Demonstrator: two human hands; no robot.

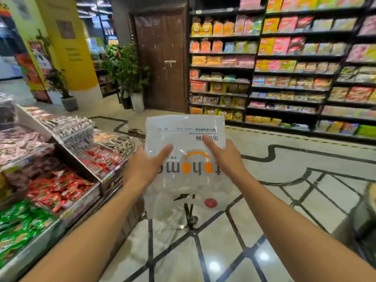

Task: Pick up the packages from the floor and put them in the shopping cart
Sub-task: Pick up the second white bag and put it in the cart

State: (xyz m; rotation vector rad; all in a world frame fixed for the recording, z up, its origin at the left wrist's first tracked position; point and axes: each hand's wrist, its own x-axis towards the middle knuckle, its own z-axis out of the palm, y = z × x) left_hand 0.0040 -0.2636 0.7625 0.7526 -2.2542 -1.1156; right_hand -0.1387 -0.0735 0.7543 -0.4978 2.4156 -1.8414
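Both hands grip one package at mid-frame: the left hand (145, 166) pinches its left edge, the right hand (224, 157) its right. The package (184, 139) is glossy white plastic, flat, printed upside down with grey-and-orange lettering, partly readable as "tohome". Snack shelves (284, 64) fill the upper right.

Plastic bag (184, 159): thin, translucent white film, glossy, creased. Floor (284, 159): polished stone tile, highly reflective, dark inlaid lines. Door (160, 58), upper centre: dark brown wood, matt. Snack packets (59, 188), lower left: shiny foil-like wrappers.
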